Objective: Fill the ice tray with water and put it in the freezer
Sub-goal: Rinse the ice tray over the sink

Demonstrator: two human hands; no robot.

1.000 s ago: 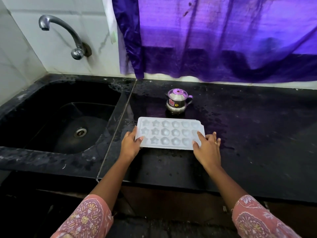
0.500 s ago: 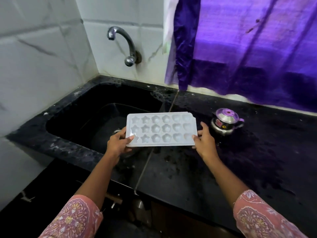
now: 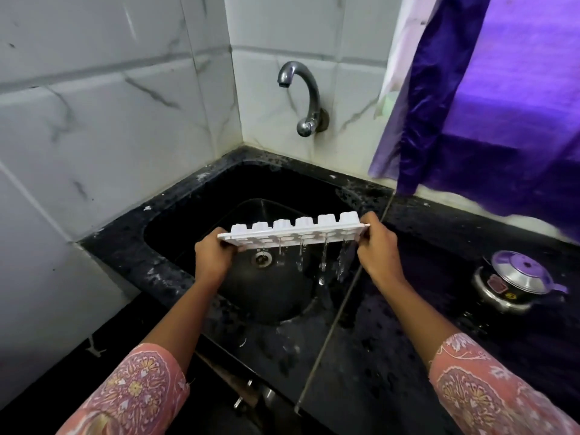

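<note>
The left hand [image 3: 213,255] and right hand [image 3: 376,249], fingers clamped on its ends, held the ice tray [image 3: 292,235] tipped cavities-down over the sink [image 3: 201,215], water streaming out, so filling at the tap [image 3: 301,89] and freezing apparently remained.

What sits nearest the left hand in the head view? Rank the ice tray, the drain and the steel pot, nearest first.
1. Ice tray: the left hand grips its left end, above the sink.
2. Drain: just right of that hand and below it, at the sink's bottom.
3. Steel pot: far right, on the counter.
</note>
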